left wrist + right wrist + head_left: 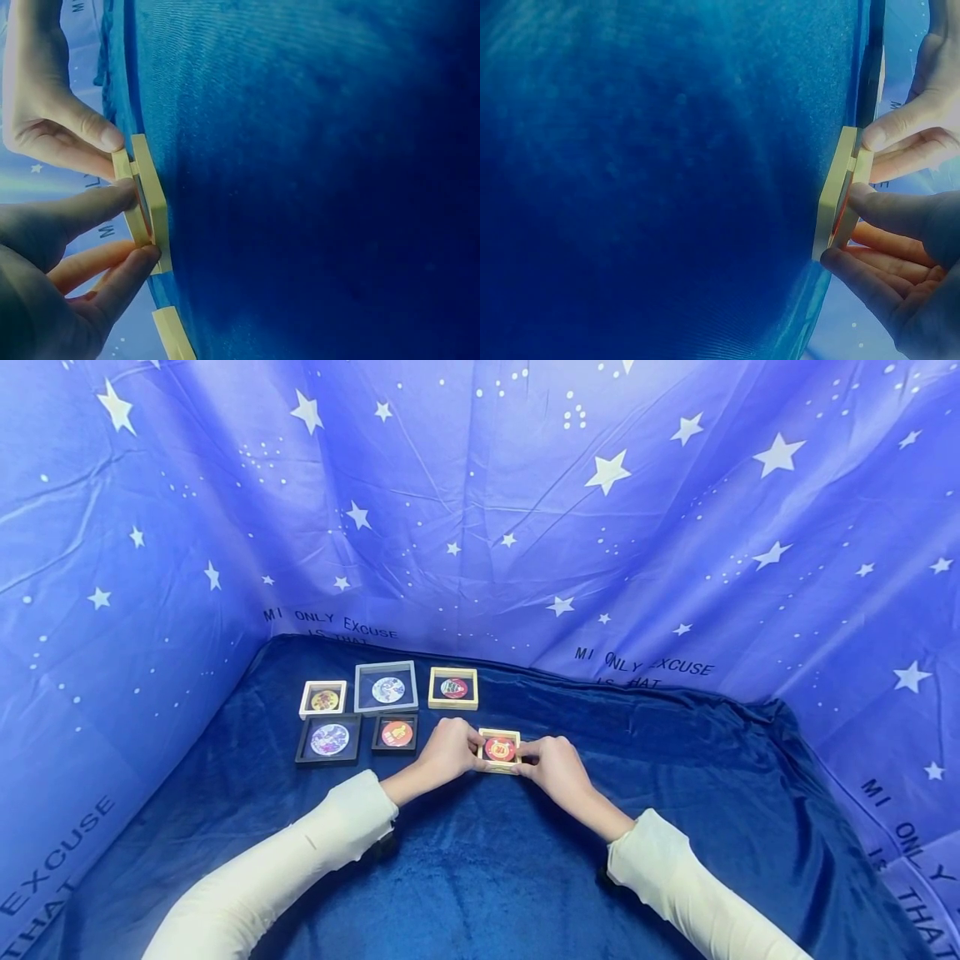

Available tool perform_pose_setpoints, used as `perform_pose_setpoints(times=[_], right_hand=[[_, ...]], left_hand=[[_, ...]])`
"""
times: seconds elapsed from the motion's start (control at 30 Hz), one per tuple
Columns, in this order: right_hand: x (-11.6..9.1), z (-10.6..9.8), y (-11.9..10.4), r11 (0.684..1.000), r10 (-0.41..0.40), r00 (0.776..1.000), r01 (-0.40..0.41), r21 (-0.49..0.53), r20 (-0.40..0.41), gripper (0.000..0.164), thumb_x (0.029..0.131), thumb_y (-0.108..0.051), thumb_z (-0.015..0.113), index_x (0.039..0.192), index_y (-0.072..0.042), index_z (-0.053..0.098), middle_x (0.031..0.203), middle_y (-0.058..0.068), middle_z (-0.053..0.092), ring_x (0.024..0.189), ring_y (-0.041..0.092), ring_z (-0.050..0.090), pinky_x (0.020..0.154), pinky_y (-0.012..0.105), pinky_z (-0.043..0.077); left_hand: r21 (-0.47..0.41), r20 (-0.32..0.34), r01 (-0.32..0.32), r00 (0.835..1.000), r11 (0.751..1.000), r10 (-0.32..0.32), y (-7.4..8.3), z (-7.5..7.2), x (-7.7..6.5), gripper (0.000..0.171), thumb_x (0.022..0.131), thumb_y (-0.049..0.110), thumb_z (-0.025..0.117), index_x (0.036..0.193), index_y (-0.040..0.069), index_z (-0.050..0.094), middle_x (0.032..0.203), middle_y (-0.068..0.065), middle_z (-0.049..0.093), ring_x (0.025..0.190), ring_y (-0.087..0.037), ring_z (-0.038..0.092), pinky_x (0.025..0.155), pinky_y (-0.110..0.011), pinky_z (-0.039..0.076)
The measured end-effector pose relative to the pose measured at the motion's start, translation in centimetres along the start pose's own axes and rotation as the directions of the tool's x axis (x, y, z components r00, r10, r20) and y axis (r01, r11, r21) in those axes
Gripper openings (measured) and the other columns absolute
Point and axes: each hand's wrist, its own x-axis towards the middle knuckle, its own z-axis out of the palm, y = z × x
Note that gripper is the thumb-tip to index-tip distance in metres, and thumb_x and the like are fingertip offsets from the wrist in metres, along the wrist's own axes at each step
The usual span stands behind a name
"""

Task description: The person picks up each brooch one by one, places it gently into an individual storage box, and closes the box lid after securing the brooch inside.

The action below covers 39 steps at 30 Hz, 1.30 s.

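A small yellow display frame [499, 732] with a red round badge [500, 749] in it is held between both hands over the dark blue cloth. My left hand [448, 749] pinches its left side, and my right hand [560, 768] pinches the right side. From the left wrist, the frame's two halves [154, 199] show a narrow gap between them, with thumb and fingertips along the edges. In the right wrist view the same gap runs beside the right thumb, and a bit of red badge [841, 212] shows inside.
Left of the hands lie a black frame with an orange badge [397, 733] and a larger black frame [302, 750]. Behind them are a pale small frame [305, 700], a grey frame [363, 683] and a yellow frame [453, 672]. A starry purple curtain [480, 510] surrounds the cloth.
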Motion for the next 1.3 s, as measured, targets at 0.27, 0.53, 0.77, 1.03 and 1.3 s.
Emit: perform_pose_setpoints(times=[0.27, 0.53, 0.77, 1.03, 1.3], right_hand=[[0.01, -0.1, -0.04, 1.0, -0.013, 1.0, 0.013, -0.009, 0.006, 0.015, 0.076, -0.014, 0.087, 0.09, -0.013, 0.084, 0.078, 0.001, 0.077, 0.06, 0.006, 0.054, 0.058, 0.027, 0.046], [0.06, -0.06, 0.05, 1.0, -0.016, 1.0, 0.017, -0.016, 0.004, 0.014, 0.077, -0.015, 0.087, 0.09, -0.013, 0.084, 0.081, 0.002, 0.079, 0.061, 0.006, 0.058, 0.059, 0.028, 0.049], [-0.04, 0.08, 0.04, 1.0, -0.009, 1.0, 0.009, -0.009, -0.005, 0.016, 0.076, -0.015, 0.088, 0.092, -0.013, 0.084, 0.087, 0.005, 0.08, 0.073, 0.017, 0.071, 0.065, 0.034, 0.054], [-0.25, 0.41, -0.53, 0.998, -0.001, 1.0, 0.0, -0.063, -0.013, 0.011, 0.077, -0.015, 0.087, 0.074, -0.014, 0.077, 0.07, -0.002, 0.072, 0.062, 0.012, 0.06, 0.061, 0.036, 0.052], [-0.19, 0.6, -0.66, 0.997, 0.018, 1.0, -0.019, -0.073, -0.015, 0.016, 0.076, -0.015, 0.088, 0.069, -0.014, 0.074, 0.063, -0.004, 0.066, 0.057, 0.008, 0.05, 0.059, 0.032, 0.048]], left_hand=[[0.034, 0.018, 0.009, 1.0, 0.999, -0.009, -0.08, -0.12, 0.0, 0.035, 0.071, 0.021, 0.094, 0.099, 0.003, 0.081, 0.088, -0.008, 0.08, 0.081, -0.017, 0.075, 0.073, -0.029, 0.059], [0.029, 0.02, 0.032, 0.999, 0.999, -0.032, 0.09, -0.14, 0.08, 0.034, 0.071, 0.019, 0.094, 0.098, 0.003, 0.081, 0.086, -0.007, 0.079, 0.08, -0.017, 0.074, 0.073, -0.029, 0.059], [0.044, 0.021, 0.027, 0.999, 0.999, -0.028, 0.2, 0.06, 0.07, 0.032, 0.071, 0.018, 0.094, 0.096, 0.002, 0.081, 0.087, -0.008, 0.079, 0.084, -0.019, 0.075, 0.074, -0.032, 0.059], [0.05, 0.018, -0.039, 0.999, 0.998, 0.038, 0.43, 0.11, -0.05, 0.018, 0.073, 0.014, 0.092, 0.081, 0.002, 0.081, 0.072, -0.005, 0.076, 0.06, -0.005, 0.058, 0.056, -0.02, 0.046], [0.06, -0.004, -0.044, 0.999, 0.997, 0.044, 0.55, 0.29, -0.15, 0.018, 0.072, 0.013, 0.093, 0.079, 0.003, 0.081, 0.07, -0.003, 0.076, 0.059, -0.003, 0.053, 0.056, -0.019, 0.042]])
